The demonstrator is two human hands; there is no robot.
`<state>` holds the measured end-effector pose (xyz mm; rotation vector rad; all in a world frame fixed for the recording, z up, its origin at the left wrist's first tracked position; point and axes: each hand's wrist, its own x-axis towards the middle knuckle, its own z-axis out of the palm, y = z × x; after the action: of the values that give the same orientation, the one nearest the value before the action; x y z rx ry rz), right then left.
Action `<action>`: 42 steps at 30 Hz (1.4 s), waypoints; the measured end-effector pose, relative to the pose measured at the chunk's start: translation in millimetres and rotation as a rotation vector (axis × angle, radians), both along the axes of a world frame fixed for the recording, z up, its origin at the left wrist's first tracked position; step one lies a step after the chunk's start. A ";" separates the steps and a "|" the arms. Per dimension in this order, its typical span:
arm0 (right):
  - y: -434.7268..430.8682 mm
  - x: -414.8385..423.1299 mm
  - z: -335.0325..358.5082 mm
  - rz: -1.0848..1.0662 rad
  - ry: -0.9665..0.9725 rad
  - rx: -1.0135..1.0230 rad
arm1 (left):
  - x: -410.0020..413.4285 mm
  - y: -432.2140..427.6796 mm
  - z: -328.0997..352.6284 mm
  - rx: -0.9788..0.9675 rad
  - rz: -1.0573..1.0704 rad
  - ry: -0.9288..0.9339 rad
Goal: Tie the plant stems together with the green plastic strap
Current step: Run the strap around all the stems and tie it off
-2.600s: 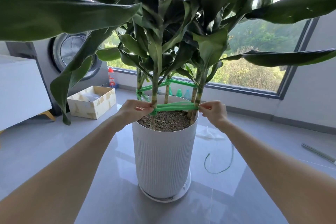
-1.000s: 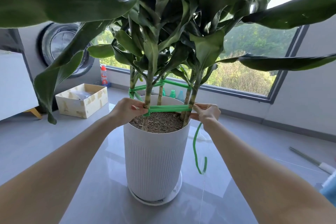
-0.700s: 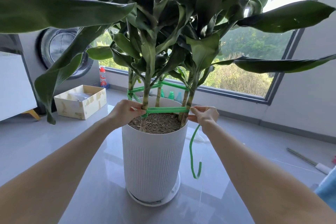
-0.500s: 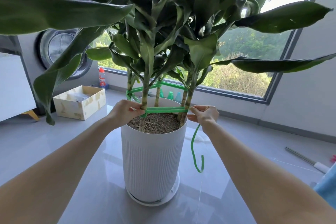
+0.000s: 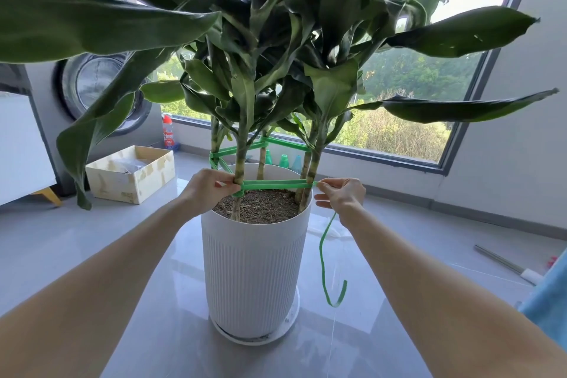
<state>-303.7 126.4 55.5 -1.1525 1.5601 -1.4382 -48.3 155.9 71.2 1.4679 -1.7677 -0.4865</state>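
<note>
Green strap [image 5: 273, 184] stretched flat across near side of plant stems [image 5: 240, 163], just above soil [image 5: 260, 207]. Your left hand [image 5: 207, 192]: grip pinched on strap at left stem. Your right hand [image 5: 342, 193]: grip pinched on strap just right of right stems. Loose strap end hangs down right of white pot [image 5: 254, 270], tip curled up. Second strap loop sits higher round stems.

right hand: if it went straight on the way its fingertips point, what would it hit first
Probably the two striped green plant stems that the green plastic strap crosses, just beyond the right hand; depth unclear.
</note>
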 end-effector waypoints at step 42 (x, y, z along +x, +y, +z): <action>2.1 -22.3 5.8 0.290 0.546 0.110 | -71.1 -3.0 -10.9 0.416 -0.133 0.292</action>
<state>-326.0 128.5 61.3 -1.7179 1.7069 -0.8750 -119.5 152.9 60.2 1.4640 -1.5952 -1.1337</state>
